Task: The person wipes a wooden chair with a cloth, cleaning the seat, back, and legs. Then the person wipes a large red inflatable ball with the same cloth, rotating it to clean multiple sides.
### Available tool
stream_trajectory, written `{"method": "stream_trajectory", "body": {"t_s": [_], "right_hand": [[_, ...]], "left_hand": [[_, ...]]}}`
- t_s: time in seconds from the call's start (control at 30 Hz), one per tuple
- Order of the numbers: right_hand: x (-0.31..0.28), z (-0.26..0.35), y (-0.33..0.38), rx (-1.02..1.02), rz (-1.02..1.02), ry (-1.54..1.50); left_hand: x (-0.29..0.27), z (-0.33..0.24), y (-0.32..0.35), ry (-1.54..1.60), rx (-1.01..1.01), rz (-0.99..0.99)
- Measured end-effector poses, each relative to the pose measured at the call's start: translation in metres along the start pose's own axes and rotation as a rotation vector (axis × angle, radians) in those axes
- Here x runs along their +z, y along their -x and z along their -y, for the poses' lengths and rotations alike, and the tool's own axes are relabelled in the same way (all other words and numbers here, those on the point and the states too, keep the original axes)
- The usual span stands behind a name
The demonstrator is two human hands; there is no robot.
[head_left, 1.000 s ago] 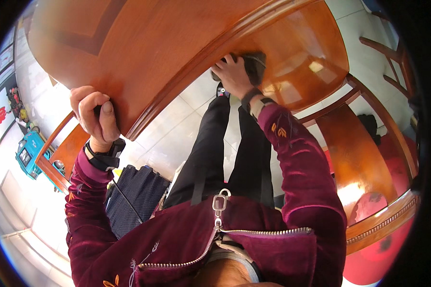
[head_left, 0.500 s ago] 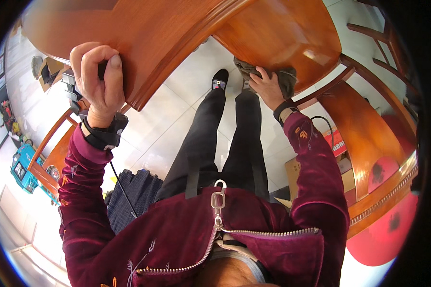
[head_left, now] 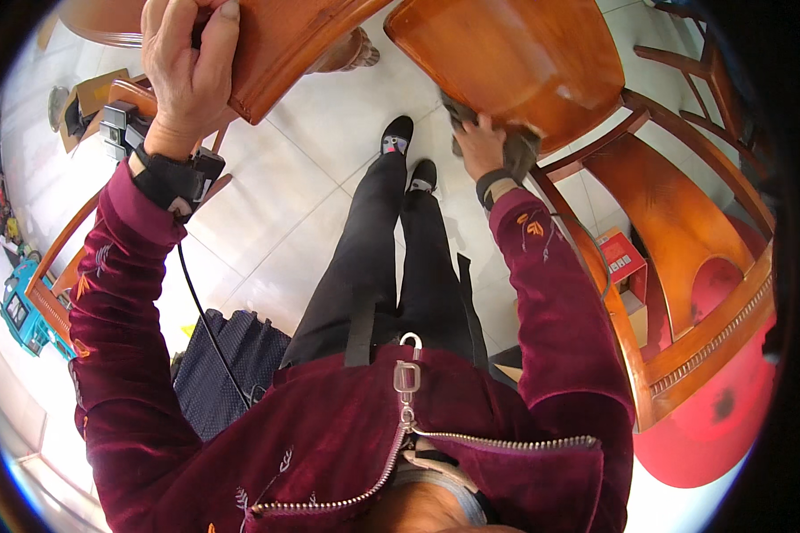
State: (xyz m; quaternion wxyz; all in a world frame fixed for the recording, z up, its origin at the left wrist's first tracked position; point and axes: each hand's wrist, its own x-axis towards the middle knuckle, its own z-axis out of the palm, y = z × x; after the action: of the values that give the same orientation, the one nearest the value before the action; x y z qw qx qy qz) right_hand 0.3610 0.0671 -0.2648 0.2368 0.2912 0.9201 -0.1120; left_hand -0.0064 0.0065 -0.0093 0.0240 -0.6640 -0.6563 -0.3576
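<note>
My left hand is closed at the corner of a polished reddish-brown wooden table, its thumb and curled fingers at the edge. Something dark shows between those fingers, too small to name. On the right, my right hand is closed on a dark grey-green cloth, bunched against the near edge of a wooden chair's seat. Part of the cloth hangs below the seat's edge, and my fingertips are slightly blurred.
The chair's slatted back stands to the right, near a red box and a red round stool. Another wooden chair, a teal case and a dark dotted bag are at left. A cable trails from my left wrist.
The view has shifted, so the table sits higher in it and the left hand is partly cut off. My right hand and the cloth have moved slightly down and left along the seat edge.
</note>
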Motion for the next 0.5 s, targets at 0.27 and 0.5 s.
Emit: {"method": "stream_trajectory", "body": {"t_s": [0.27, 0.5], "right_hand": [[-0.050, -0.021, 0.015, 0.181, -0.356, -0.566], [-0.135, 0.095, -0.039, -0.092, -0.844, -1.748]], "left_hand": [[0.000, -0.001, -0.006, -0.077, 0.128, 0.008], [0.002, -0.007, -0.007, -0.035, 0.021, -0.003]]}}
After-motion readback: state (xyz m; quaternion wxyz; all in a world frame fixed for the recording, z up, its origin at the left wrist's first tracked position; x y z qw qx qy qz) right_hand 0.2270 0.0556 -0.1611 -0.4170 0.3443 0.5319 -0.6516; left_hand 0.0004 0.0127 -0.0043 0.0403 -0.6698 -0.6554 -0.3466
